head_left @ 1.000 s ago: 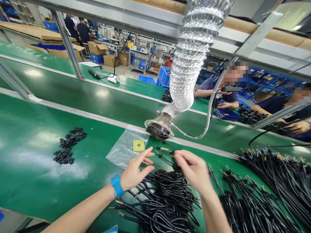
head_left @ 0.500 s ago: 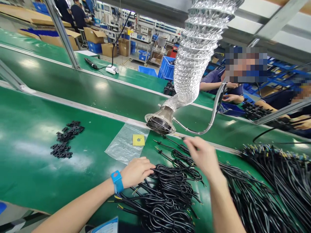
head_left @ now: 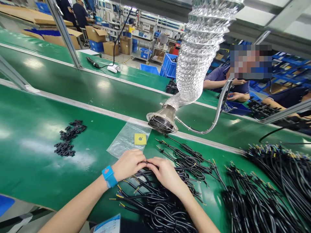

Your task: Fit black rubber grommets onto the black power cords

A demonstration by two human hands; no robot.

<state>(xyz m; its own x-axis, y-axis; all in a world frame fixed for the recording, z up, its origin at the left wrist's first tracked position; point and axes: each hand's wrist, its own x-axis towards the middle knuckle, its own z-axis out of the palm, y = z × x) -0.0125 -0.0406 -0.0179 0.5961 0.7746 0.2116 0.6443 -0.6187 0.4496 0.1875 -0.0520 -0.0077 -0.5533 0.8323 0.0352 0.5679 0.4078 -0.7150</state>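
Note:
My left hand (head_left: 130, 163), above a blue wristband, has its fingers closed around a black cable (head_left: 151, 163). Close against it, my right hand (head_left: 165, 173) pinches the same cable, the fingertips of both hands almost meeting. Beneath them lies a heap of coiled black cables (head_left: 167, 208), several with stripped yellow-tipped wire ends pointing left. Just beyond my right hand rests a smaller group of black cables (head_left: 191, 158) with thin ends. A yellow square (head_left: 140, 139) with a central hole lies on a clear plastic sheet (head_left: 121, 142) past my left hand.
A fume duct (head_left: 194, 58) hangs over the bench, its grilled nozzle (head_left: 161, 124) low beyond my hands. Small black parts (head_left: 69, 139) lie to the left. Cable bundles (head_left: 252, 200) fill the right side. Co-workers sit across the green bench (head_left: 31, 174).
My right hand has come left and toward me from the far cables, and now meets my left hand at the cable. The view has shifted slightly.

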